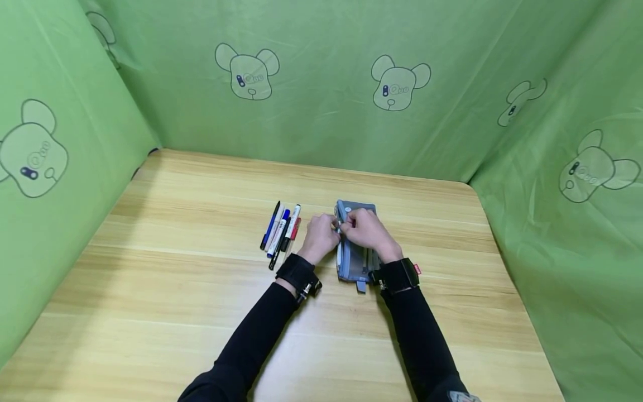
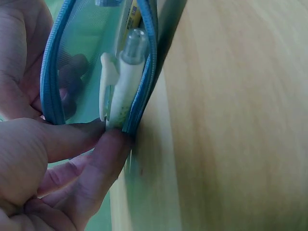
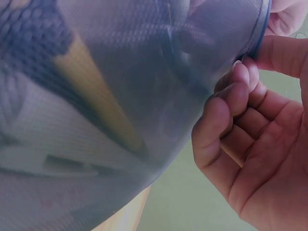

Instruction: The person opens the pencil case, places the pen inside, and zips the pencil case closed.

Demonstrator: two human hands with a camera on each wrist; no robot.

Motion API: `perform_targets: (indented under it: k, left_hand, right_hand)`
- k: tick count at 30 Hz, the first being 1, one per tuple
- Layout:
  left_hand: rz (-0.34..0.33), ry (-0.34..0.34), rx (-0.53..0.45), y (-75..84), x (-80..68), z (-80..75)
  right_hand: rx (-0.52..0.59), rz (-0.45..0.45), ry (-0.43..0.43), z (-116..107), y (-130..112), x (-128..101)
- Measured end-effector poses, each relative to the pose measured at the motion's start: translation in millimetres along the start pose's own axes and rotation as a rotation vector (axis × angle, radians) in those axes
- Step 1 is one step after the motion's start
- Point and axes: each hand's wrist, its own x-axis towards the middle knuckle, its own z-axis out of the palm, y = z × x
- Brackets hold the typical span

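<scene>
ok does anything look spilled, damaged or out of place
Nothing stands out. The blue-grey mesh pencil case is open at its zip, and the slim blue, black, white and red pens lie loosely bunched beside it.

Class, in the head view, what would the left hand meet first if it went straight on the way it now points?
The pouch: the left hand is pinching its edge, so there is no gap. Beyond that edge, the right hand may come next, though depth is unclear.
</scene>
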Motion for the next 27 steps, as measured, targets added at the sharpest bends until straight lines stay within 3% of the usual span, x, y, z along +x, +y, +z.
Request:
perform_targets:
  k: [10, 14, 17, 22, 27]
  left_hand:
    - [0.023, -0.01, -0.011, -3.0, -0.3, 4.1]
    - [0.021, -0.051, -0.024, -2.3, -2.1, 1.9]
    - [0.009, -0.121, -0.011, -1.0, -2.5, -0.7]
    - [0.021, -0.249, 0.089, -0.4, -3.9, -4.2]
    - [0.077, -0.304, 0.247, 1.9, -9.1, -7.8]
  right_hand:
    - [0.001, -0.009, -0.001, 0.3, 0.3, 0.9]
    - [0.0, -0.012, 0.005, -0.3, 0.3, 0.6]
    - [0.009, -0.013, 0.003, -0.7, 0.2, 0.4]
    - [0.014, -0.011, 0.005, -1.3, 0.5, 1.0]
    - [0.021, -0.007, 0.007, -2.3, 0.8, 0.6]
